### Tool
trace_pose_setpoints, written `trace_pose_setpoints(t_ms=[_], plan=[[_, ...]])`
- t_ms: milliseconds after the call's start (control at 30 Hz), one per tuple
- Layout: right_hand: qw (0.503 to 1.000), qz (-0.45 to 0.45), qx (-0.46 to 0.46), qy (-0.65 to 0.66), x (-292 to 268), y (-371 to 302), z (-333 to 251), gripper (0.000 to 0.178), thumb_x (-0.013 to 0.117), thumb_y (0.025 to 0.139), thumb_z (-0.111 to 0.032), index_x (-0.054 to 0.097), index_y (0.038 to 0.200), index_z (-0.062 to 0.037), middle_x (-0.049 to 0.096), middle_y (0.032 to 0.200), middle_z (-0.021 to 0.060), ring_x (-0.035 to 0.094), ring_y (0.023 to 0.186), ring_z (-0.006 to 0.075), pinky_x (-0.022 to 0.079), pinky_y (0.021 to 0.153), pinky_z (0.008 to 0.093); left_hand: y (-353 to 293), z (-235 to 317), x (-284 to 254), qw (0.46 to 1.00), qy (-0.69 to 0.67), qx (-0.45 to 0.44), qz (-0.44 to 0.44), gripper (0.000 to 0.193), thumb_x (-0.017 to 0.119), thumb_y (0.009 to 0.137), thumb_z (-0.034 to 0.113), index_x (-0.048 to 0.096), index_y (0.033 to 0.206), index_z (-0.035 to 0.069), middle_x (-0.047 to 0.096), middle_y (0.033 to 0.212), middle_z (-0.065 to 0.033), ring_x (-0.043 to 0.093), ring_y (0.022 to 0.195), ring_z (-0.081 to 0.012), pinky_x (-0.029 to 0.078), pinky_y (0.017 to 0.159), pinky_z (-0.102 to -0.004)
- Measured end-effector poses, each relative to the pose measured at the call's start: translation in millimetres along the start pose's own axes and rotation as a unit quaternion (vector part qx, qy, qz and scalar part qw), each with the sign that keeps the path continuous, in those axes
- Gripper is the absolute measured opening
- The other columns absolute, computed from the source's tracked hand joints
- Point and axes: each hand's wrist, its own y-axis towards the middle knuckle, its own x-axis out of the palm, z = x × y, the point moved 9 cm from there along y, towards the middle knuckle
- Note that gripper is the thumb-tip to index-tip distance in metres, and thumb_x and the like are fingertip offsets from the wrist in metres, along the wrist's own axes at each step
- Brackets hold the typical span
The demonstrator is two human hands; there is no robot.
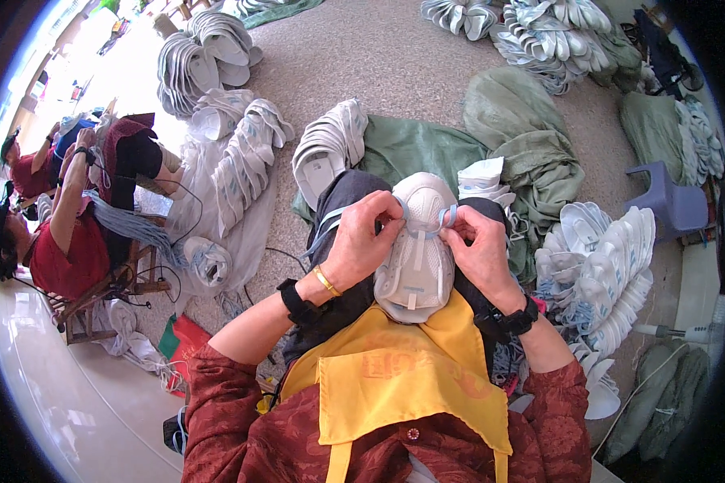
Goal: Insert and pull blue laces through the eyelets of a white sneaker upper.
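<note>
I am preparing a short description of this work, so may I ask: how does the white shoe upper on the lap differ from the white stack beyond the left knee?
The shoe upper is a single piece, while the stack holds many pieces packed together.
The left hand and right hand pinch light-blue lace at the shoe upper; neither touches the stack.
Both look mainly white.

A white shoe upper [415,278] is rested on the dark-trousered lap [348,187], its near end set against a yellow apron [415,394]. A pale blue lace [449,216] is pinched above it by the fingertips of the left hand [362,237] and right hand [487,249]. Stacks of white uppers [330,149] and green sacks [517,113] are spread around. At the left, two red-topped co-workers [68,253] are seen seated; at the right, a purple-blue stool [673,201] is placed.
</note>
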Motion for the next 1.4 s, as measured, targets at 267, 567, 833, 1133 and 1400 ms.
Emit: trace_pose_setpoints(t_ms=[267,567,833,1133,1400], plan=[[1.0,-0.006,0.005,0.005,-1,3,-2,0.012,0.074,0.087,0.004,0.068,0.098,0.0034,0.074,0.083,0.0123,0.074,0.075,0.0156,0.058,0.069,0.0289,-3,42,14,0.977,0.102,0.185,-0.018,0.014,0.062,0.084,-0.009,0.057,0.095,-0.001,0.059,0.093,-0.018,0.061,0.087,-0.0412,0.052,0.076,-0.0435],[0.996,-0.016,0.067,0.057,3,6,22,0.011,0.075,0.087,0.003,0.071,0.097,0.0026,0.075,0.083,0.0079,0.071,0.075,0.01,0.058,0.069,0.0269,1,18,-1,0.992,0.098,0.053,0.056,0.017,0.073,0.082,-0.002,0.06,0.094,0.0,0.061,0.088,-0.0114,0.064,0.078,-0.0291,0.053,0.065,-0.0325],[0.998,-0.005,0.046,0.049,2,1,12,0.012,0.076,0.087,0.002,0.069,0.097,0.0031,0.075,0.082,0.0085,0.072,0.075,0.0112,0.058,0.069,0.0273,1,24,6,0.992,0.087,0.092,0.031,0.011,0.067,0.086,-0.005,0.058,0.091,-0.001,0.059,0.087,-0.0148,0.062,0.077,-0.0339,0.051,0.069,-0.0395],[0.996,0.041,0.076,0.006,-8,-5,13,0.014,0.077,0.086,0.004,0.069,0.098,0.0016,0.074,0.084,0.0084,0.073,0.076,0.0129,0.058,0.068,0.0284,-7,35,11,0.992,0.103,0.063,0.048,0.034,0.082,0.077,0.006,0.056,0.098,-0.002,0.055,0.091,-0.0133,0.06,0.084,-0.0298,0.05,0.073,-0.0399],[0.993,0.055,-0.069,-0.081,-11,-12,-18,0.016,0.077,0.086,-0.002,0.071,0.1,0.0022,0.072,0.083,0.0147,0.072,0.073,0.0304,0.057,0.067,0.0365,1,33,20,0.984,0.155,0.078,0.046,0.039,0.084,0.074,0.01,0.053,0.095,0.0,0.052,0.091,-0.0147,0.054,0.084,-0.0342,0.045,0.071,-0.0432]])
